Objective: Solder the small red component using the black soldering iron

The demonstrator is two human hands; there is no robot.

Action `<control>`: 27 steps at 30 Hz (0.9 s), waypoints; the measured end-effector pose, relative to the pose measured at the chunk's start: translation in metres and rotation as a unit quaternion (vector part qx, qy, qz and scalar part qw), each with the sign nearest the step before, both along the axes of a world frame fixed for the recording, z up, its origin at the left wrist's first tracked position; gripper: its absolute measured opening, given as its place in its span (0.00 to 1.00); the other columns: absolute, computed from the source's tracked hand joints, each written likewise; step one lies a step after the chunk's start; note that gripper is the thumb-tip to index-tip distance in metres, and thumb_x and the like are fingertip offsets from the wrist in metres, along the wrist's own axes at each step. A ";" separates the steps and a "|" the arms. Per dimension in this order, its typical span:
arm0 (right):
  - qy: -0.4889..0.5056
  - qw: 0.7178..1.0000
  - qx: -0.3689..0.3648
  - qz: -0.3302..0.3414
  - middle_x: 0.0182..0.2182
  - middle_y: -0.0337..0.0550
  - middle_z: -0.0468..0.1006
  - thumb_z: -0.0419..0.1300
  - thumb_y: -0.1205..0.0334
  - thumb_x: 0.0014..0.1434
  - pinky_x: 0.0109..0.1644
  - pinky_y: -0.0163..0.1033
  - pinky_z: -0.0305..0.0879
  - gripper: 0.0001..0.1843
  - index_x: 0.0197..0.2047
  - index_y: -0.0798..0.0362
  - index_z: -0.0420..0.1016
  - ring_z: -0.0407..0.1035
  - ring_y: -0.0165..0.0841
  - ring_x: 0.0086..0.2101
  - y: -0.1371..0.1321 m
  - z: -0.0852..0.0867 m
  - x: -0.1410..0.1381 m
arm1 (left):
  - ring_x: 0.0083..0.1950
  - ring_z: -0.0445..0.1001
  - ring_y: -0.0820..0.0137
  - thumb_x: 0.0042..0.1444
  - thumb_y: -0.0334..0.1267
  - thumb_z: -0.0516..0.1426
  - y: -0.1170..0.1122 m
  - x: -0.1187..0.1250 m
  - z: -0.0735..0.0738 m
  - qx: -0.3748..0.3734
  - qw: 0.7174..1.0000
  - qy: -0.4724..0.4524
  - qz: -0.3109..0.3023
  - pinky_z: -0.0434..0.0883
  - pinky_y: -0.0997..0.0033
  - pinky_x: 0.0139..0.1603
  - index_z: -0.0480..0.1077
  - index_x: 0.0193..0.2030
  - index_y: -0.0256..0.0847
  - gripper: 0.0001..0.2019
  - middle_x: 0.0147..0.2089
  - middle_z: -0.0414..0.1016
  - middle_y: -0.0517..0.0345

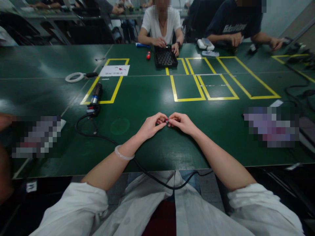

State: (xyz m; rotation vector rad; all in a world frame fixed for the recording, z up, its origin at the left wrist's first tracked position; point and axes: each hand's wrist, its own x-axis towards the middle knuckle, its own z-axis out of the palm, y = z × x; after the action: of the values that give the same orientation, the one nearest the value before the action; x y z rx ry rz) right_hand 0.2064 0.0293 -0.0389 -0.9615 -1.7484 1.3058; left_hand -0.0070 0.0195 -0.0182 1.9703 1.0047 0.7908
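Over the green table (152,91), my left hand (154,125) and my right hand (181,122) meet with fingertips together. Pinched between them is a small part with red and silvery bits (167,121); it is too small to name, and my fingers cover most of it. Both hands are closed on it, thumbs toward me. A pale bangle (124,153) circles my left wrist. To the left of my hands lies a black cylindrical tool with a blue band (95,95), joined to a black cable (108,138).
Yellow tape rectangles (189,99) mark the table. A paper sheet (115,70) and a white coiled cord (74,77) lie at the far left. Across the table, a person handles a black tray (166,59) near a red object (148,55). Another person sits at the far right.
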 end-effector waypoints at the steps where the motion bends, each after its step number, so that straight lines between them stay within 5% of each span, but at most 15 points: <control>1: -0.002 1.000 0.000 0.002 0.29 0.42 0.79 0.62 0.50 0.61 0.37 0.37 0.68 0.15 0.39 0.55 0.73 0.72 0.30 0.29 0.000 0.000 0.000 | 0.41 0.75 0.71 0.61 0.42 0.57 0.000 0.000 0.000 0.004 1.000 0.003 0.002 0.71 0.70 0.47 0.70 0.49 0.39 0.12 0.42 0.77 0.56; 7: 0.004 1.000 0.024 -0.002 0.31 0.38 0.77 0.66 0.53 0.56 0.32 0.33 0.63 0.18 0.45 0.54 0.71 0.68 0.27 0.27 -0.001 -0.001 0.000 | 0.44 0.76 0.69 0.63 0.45 0.56 0.001 -0.001 0.000 0.004 1.000 0.001 0.012 0.71 0.68 0.48 0.70 0.48 0.38 0.13 0.43 0.77 0.54; 27: -0.019 0.998 0.052 0.000 0.32 0.39 0.76 0.65 0.57 0.56 0.35 0.34 0.64 0.13 0.43 0.54 0.71 0.69 0.28 0.30 -0.003 0.003 -0.001 | 0.43 0.76 0.69 0.62 0.45 0.57 0.001 0.000 0.003 -0.002 1.000 0.007 0.012 0.71 0.68 0.47 0.71 0.46 0.38 0.13 0.42 0.77 0.53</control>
State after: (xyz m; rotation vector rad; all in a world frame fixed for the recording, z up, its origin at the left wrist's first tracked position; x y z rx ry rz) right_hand 0.2052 0.0267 -0.0358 -0.9332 -1.8276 1.1900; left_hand -0.0074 0.0201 -0.0156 1.9671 1.0390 0.7884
